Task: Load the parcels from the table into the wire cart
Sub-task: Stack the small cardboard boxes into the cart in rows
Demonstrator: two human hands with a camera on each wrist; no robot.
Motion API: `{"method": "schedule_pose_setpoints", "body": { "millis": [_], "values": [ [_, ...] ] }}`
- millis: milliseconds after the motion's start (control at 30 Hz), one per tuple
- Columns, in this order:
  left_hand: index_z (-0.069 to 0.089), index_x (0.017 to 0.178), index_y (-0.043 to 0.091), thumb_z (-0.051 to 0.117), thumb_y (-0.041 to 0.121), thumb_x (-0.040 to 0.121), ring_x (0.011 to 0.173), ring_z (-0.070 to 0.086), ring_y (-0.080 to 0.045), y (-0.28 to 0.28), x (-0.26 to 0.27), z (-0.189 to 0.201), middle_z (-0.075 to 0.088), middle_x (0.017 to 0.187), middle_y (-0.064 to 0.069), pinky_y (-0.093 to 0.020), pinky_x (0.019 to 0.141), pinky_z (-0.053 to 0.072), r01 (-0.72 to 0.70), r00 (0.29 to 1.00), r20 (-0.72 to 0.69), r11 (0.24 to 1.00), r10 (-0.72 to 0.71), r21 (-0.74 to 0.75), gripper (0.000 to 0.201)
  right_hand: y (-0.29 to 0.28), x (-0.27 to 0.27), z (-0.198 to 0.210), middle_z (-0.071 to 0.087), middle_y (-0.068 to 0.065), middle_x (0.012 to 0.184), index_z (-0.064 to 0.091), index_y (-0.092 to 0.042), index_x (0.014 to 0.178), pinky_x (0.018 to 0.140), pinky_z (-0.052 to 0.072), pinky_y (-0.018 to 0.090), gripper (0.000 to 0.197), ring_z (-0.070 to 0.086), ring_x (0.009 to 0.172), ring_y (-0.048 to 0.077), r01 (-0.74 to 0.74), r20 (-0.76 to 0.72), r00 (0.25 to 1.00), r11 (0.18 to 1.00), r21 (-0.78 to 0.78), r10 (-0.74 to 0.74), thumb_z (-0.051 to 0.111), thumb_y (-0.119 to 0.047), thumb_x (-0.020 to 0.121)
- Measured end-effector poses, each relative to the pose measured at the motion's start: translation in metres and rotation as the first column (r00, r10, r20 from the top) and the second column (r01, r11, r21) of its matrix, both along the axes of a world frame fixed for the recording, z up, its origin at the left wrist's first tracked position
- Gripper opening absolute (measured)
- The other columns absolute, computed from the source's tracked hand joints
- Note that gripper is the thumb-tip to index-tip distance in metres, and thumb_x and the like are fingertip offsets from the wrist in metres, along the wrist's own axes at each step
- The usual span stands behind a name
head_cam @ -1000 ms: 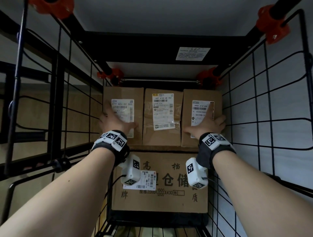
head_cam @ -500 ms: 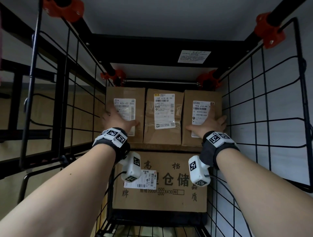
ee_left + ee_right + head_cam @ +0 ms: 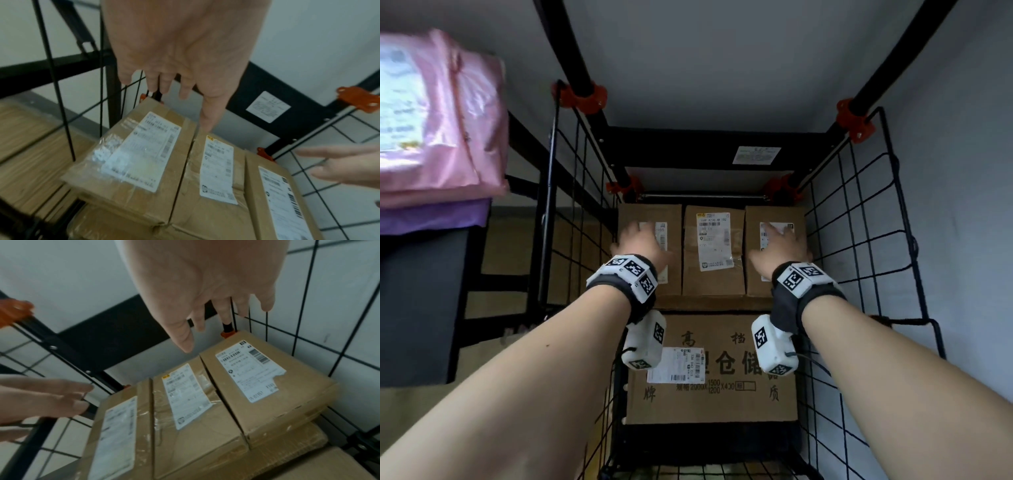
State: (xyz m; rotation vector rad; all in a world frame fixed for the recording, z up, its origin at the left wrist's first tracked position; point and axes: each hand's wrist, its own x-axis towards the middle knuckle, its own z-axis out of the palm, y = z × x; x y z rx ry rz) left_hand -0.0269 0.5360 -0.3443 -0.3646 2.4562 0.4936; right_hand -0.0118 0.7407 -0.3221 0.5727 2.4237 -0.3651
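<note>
Both hands are released and hold nothing. The left hand [image 3: 642, 245] hangs with straight fingers just above the left parcel [image 3: 131, 164]; the wrist view shows a gap between fingertips and cardboard. The right hand [image 3: 779, 248] is likewise flat and spread over the right parcel [image 3: 265, 382], not touching it as far as the wrist view shows.

Between those two stands the middle parcel [image 3: 713, 251], its sides pressed against both neighbours. The three form one row along the far edge of the wire cart [image 3: 859, 240], resting on the large carton [image 3: 717, 383] that fills the cart's floor; the left parcel lies against the left mesh wall, the right one close to the right mesh wall.

These look like stiff taped cardboard boxes, probably light to moderate in weight, with glossy tape and labels that may slide under a palm. They should be best held by opposite side faces or edges, not the label.

At the upper left, pink mailer bags [image 3: 438, 113] lie on the worktop [image 3: 421, 301], likely soft and floppy, wanting support from beneath.
</note>
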Motion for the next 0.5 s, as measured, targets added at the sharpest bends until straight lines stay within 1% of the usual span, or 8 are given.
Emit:
{"method": "schedule_pose_setpoints", "body": {
  "millis": [67,133,200,267,367,500],
  "values": [
    [0.027,0.148,0.019,0.064,0.036,0.086,0.143,0.020,-0.027,-0.002,0.002,0.021,0.020,0.156,-0.010,-0.046,0.116,0.022,0.109,0.994,-0.010,0.994,-0.109,-0.012,0.074,-0.011,0.006,0.022,0.011,0.003,0.160,0.018,-0.033,0.150,0.117,0.011,0.052,0.065,0.004,0.147,0.032,-0.027,-0.014,1.000,1.000,-0.008,0.027,0.049,-0.029,0.092],
    [0.026,0.149,0.018,0.063,0.034,0.087,0.144,0.020,-0.027,-0.003,0.006,0.044,0.020,0.157,-0.010,-0.044,0.116,0.022,0.212,0.976,-0.046,0.977,-0.212,-0.007,0.073,-0.023,0.015,0.046,0.013,0.002,0.160,0.018,-0.033,0.150,0.117,0.013,0.053,0.065,0.005,0.147,0.030,-0.055,-0.040,0.998,0.999,0.000,0.054,0.048,-0.028,0.093],
    [0.026,0.149,0.018,0.061,0.034,0.088,0.144,0.020,-0.026,-0.004,0.010,0.071,0.021,0.156,-0.009,-0.042,0.116,0.023,0.300,0.950,-0.092,0.954,-0.300,-0.007,0.072,-0.035,0.026,0.069,0.014,0.001,0.159,0.017,-0.033,0.150,0.117,0.015,0.053,0.065,0.006,0.147,0.029,-0.080,-0.066,0.995,0.997,0.019,0.081,0.048,-0.027,0.093],
    [0.026,0.149,0.018,0.058,0.030,0.090,0.145,0.018,-0.025,-0.006,0.016,0.095,0.019,0.157,-0.008,-0.042,0.117,0.022,0.379,0.915,-0.135,0.925,-0.380,-0.033,0.068,-0.046,0.039,0.090,0.011,0.001,0.160,0.016,-0.034,0.150,0.117,0.014,0.053,0.065,0.005,0.147,0.029,-0.082,-0.074,0.994,0.996,0.027,0.083,0.047,-0.025,0.094],
    [0.023,0.150,0.020,0.055,0.026,0.091,0.146,0.013,-0.025,-0.007,0.026,0.130,0.016,0.158,-0.006,-0.045,0.118,0.017,0.452,0.871,-0.179,0.889,-0.458,-0.078,0.067,-0.060,0.052,0.119,0.008,0.000,0.161,0.015,-0.035,0.151,0.117,0.012,0.052,0.063,0.001,0.147,0.028,-0.072,-0.082,0.994,0.997,0.025,0.074,0.043,-0.026,0.095],
    [0.025,0.149,0.023,0.058,0.032,0.090,0.146,0.012,-0.025,-0.009,0.044,0.173,0.018,0.157,-0.005,-0.049,0.117,0.015,0.507,0.825,-0.220,0.854,-0.521,-0.120,0.067,-0.077,0.066,0.163,0.011,-0.001,0.160,0.018,-0.033,0.150,0.116,0.011,0.053,0.058,0.001,0.147,0.029,-0.068,-0.126,0.989,0.997,0.030,0.071,0.040,-0.028,0.098]
  ]
}}
